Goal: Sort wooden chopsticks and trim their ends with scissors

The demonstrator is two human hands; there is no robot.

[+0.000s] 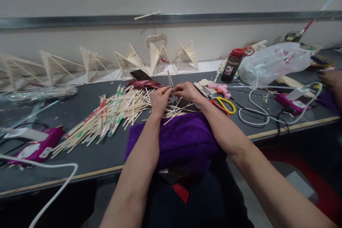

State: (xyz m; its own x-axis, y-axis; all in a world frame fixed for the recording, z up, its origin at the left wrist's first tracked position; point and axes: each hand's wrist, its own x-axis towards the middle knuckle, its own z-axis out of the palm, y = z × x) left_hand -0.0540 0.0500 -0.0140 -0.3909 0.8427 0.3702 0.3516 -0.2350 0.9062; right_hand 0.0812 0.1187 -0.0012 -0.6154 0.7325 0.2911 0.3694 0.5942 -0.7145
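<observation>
My left hand point(161, 99) and my right hand point(186, 91) are close together over the table, fingers pinched on a few upright wooden chopsticks point(170, 78). The chopsticks' lower ends are partly hidden by my fingers. Loose sticks point(176, 114) lie crossed just below my hands, at the edge of a purple cloth point(184, 135). Left of my hands spreads a big pile of chopsticks point(133, 105), some still in plastic sleeves. A pink glue gun point(220, 89) and scissors with yellow and orange handles point(227, 106) lie to the right.
Several fan-shaped stick structures point(130, 58) stand along the wall. A dark bottle with a red lid point(233, 65) stands beside a white plastic bag point(275, 60). Magenta devices point(292, 104) with white cables sit on both sides. Another person's hand point(331, 77) shows at far right.
</observation>
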